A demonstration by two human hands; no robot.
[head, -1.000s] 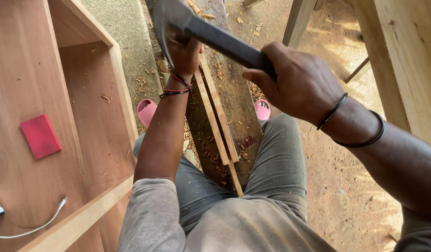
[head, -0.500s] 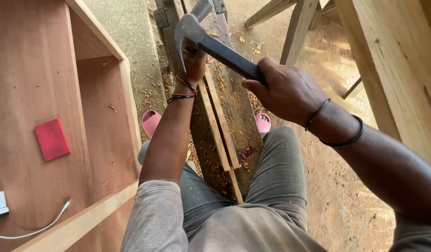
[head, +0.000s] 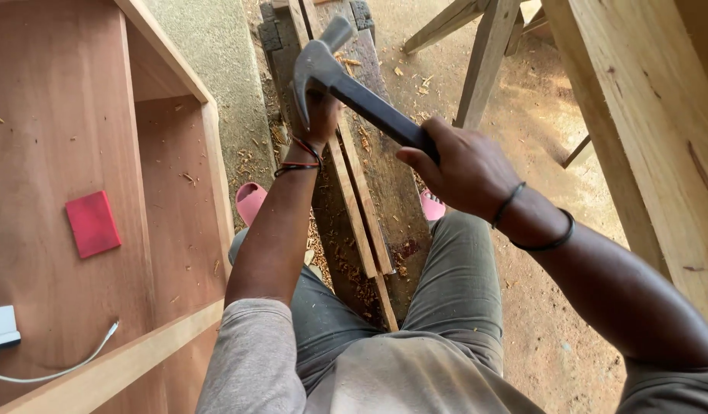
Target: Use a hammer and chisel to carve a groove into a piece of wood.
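My right hand point(head: 465, 165) grips the dark handle of a claw hammer point(head: 346, 77), its steel head raised over the wood. My left hand point(head: 319, 115) rests on thin light wooden strips point(head: 361, 215) that lie lengthwise on a rough dark plank point(head: 384, 176) between my knees. The hammer head partly hides my left hand's fingers, so what they pinch is not visible. Thread bands circle the left wrist and dark bands the right.
A reddish wooden cabinet point(head: 78, 138) stands at the left with a red flat block point(head: 93, 224) and a white charger with cable point(head: 1, 326) on it. Pink sandals point(head: 250, 201) show by my feet. A pale timber beam point(head: 645, 130) and slanted legs point(head: 484, 54) are at right. Wood shavings litter the ground.
The hammer head has come down and forward toward my left hand. The view has tilted so more of the plank's far end shows.
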